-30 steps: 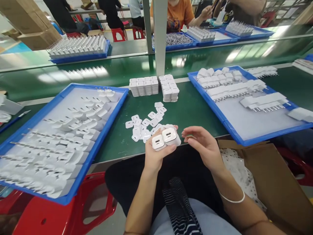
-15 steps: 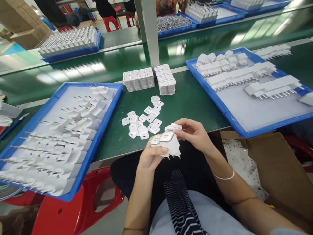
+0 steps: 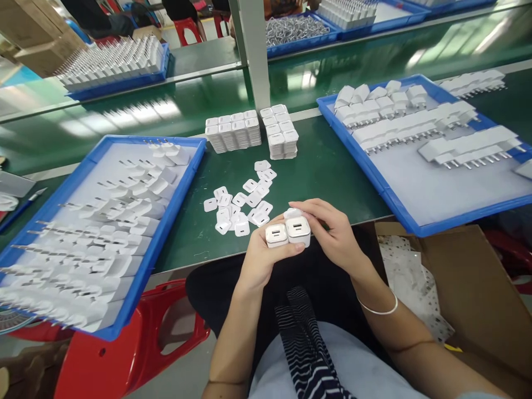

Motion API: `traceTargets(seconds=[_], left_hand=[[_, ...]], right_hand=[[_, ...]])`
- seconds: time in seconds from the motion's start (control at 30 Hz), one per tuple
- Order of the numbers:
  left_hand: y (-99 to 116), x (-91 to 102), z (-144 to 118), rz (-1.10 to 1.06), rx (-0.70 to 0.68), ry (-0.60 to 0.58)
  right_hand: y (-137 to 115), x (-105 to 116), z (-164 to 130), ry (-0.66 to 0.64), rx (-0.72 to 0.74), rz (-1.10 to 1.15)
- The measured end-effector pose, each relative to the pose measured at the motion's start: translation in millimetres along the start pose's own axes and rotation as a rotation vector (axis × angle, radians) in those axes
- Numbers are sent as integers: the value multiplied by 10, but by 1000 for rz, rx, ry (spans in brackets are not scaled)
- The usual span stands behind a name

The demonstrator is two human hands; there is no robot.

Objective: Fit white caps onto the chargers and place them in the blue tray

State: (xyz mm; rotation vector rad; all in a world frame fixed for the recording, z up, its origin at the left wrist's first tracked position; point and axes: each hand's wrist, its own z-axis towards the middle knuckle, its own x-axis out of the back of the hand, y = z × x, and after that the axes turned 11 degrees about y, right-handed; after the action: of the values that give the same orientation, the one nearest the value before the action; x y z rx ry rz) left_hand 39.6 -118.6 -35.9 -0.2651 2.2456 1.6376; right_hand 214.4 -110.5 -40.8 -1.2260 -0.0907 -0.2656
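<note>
My left hand grips two white charger plugs side by side, their slotted end faces tilted up towards me. The thumb presses along their near side, and the prongs are out of sight. My right hand is just behind them, thumb and fingers pinching a small white cover piece at the plugs' far edge. I cannot tell whether it touches them. Beyond my hands, loose white slotted covers lie scattered on the green table.
Neat stacks of white covers stand by a post. A blue tray of pronged plugs is at left, another blue tray of plugs at right. Below right sits an open cardboard box; a red stool is lower left.
The plugs in my left hand have tipped so their end faces point at me and the prongs no longer show. My right hand has stayed close, its fingers now behind the plugs.
</note>
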Motion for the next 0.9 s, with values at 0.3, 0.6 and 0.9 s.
traceTargets(seconds=[0.3, 0.6, 0.9], left_hand=[[52, 55, -32, -49, 7, -119], [-11, 22, -48, -16, -68, -10], [-92, 5, -24, 277, -415, 158]], right_hand=[[26, 109, 115, -179, -321, 301], [-3, 33, -2, 27, -134, 47], [17, 142, -39, 168, -15, -93]])
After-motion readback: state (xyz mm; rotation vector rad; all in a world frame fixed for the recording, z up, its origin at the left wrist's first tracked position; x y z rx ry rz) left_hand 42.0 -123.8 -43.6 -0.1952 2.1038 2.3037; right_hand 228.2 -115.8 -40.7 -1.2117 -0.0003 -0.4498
